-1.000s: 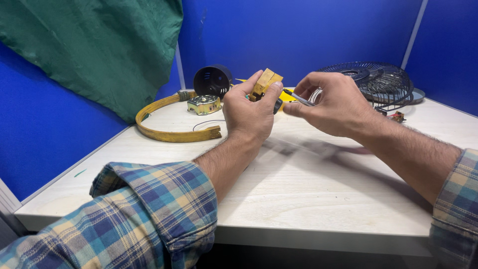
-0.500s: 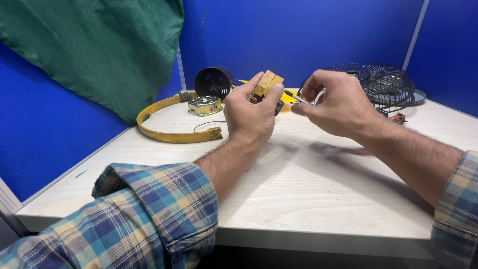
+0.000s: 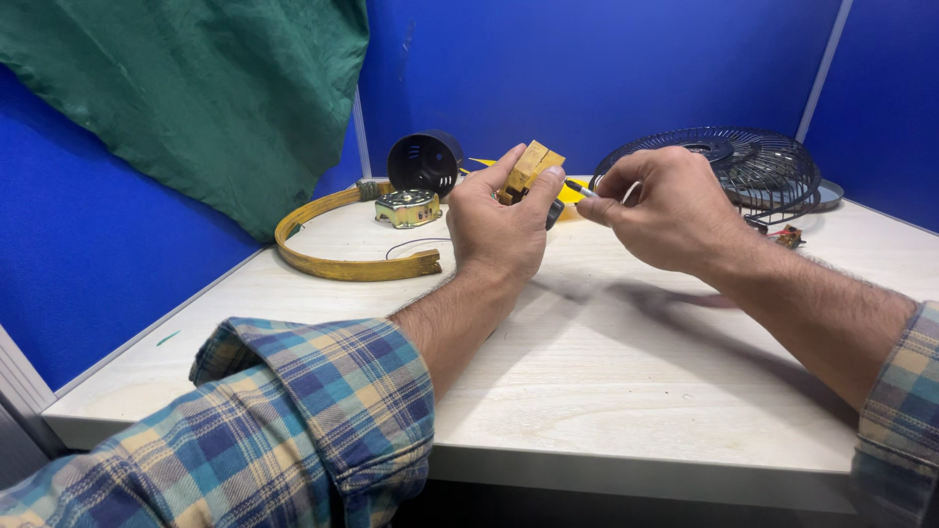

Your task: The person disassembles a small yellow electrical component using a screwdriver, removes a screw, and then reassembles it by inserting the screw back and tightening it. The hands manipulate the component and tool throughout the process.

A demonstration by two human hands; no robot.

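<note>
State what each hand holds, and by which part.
Left hand pinches a small yellow block at its lower end; right hand grips a thin tool by its rear.

The single head camera is looking down and forward from close above the table (image 3: 626,391), facing the far blue wall (image 3: 587,68); the near edge is probably cropped.

I sit at a pale wood-grain bench (image 3: 626,391) boxed in by blue partition walls (image 3: 587,68). A green cloth (image 3: 196,88) hangs over the left wall, near the bench's far left corner. Light is even.
</note>
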